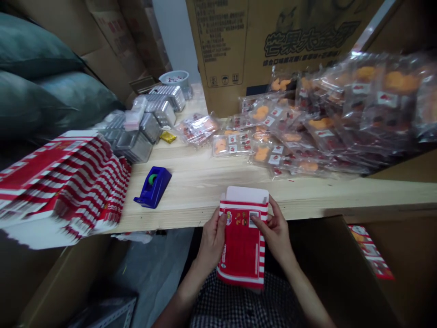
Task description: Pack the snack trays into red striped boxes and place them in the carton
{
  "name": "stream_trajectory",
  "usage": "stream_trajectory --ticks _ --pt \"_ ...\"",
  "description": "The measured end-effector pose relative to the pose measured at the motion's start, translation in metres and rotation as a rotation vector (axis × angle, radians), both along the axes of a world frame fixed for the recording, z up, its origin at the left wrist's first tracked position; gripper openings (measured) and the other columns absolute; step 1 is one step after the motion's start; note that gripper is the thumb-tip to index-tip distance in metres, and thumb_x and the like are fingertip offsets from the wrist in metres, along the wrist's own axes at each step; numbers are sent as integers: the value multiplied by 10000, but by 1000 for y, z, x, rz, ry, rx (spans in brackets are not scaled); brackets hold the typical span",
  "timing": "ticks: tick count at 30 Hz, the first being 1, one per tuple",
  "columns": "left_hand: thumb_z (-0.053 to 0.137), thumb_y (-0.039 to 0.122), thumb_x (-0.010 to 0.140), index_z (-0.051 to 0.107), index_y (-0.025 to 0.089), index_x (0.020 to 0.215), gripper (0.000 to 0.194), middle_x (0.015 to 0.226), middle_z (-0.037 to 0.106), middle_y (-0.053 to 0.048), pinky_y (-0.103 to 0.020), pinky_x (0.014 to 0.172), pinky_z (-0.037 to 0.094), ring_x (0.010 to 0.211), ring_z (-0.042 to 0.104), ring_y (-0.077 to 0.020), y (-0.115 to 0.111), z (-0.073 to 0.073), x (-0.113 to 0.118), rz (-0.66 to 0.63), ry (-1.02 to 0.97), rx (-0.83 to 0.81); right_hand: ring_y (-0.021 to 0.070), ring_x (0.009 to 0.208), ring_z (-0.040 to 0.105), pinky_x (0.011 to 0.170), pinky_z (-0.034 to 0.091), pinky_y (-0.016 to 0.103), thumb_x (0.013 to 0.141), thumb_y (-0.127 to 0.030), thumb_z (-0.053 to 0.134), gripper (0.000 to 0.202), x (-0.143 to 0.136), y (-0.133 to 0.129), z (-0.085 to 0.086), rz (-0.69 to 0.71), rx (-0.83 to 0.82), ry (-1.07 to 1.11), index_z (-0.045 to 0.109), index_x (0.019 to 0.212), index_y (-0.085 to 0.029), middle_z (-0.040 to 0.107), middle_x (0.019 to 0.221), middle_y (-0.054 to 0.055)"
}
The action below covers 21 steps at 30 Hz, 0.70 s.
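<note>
The one camera (worn on the person's head) faces forward and down across the table. It looks from close above the left hand and right hand, low and central in its wide view, the lap below them; the carton stands farther off, at the top edge.

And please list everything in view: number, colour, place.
held box: one, red and white, both hands
striped cartons: many, red and white, table left
tape dispenser: one, blue, table left
packets: many, clear and orange, right
silvery packs: many, grey, rear left
sachet: one, yellow, beside packs
tub: one, pale, rear
printed carton: one, brown, behind packets
rear cartons: several, brown, rear left
sacks: several, grey-green, far left
open box: one, brown, lower right
table: one, pale wood, centre
left hand: one, bare, held box's left
right hand: one, bare, held box's right
</note>
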<state>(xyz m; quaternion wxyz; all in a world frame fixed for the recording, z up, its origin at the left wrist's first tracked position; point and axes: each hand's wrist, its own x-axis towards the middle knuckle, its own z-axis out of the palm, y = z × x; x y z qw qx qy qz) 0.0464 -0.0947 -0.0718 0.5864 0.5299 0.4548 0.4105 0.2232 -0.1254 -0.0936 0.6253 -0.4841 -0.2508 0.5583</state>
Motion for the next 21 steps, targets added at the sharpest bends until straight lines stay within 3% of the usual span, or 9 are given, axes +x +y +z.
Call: stream_trajectory --ticks 4,7,11,14,17,21 --pt "530 387 998 570 246 1384 413 1431 604 -86 -388 1131 423 1313 567 -235 -1 -18 -5 200 -15 64 220 840 767 749 653 382 852 -311 771 927 -6 -8 -7 117 3 -32 214 1592 -350 792 1019 17" --pt "603 346 960 519 266 1399 454 1347 655 -92 -375 1038 505 1193 649 -217 0 -27 -9 287 -129 75 215 863 763 794 648 411 904 -319 712 870 -11 -11 -12 128 32 -90 190 1598 -376 780 1102 31" --pt "688 329 900 603 248 1313 429 1192 720 -69 -318 897 559 988 700 -188 1 -33 -17 343 -92 106 221 1060 720 949 591 410 908 -310 707 597 -13 -14 -22 28 135 -350 496 1464 -366 683 1341 52" --pt "707 349 883 671 232 1256 393 1091 736 -45 -286 799 554 844 675 -160 1 -34 -22 358 43 116 234 1122 686 998 553 415 930 -321 677 412 -10 -15 -23 29 190 -559 640 1340 -339 677 1350 54" --pt "657 376 918 705 227 1208 330 1135 729 -51 -301 857 536 943 672 -184 0 -30 -24 320 106 135 254 1282 597 1140 426 483 959 -347 633 407 -4 -15 -14 111 241 -640 621 1365 -362 642 1408 33" --pt "584 383 965 707 225 1202 310 1216 711 -65 -326 973 495 1105 649 -211 -3 -25 -24 286 100 126 246 1459 418 1249 227 527 1011 -370 537 424 0 -21 -1 227 142 -588 548 1435 -382 512 1543 -1"
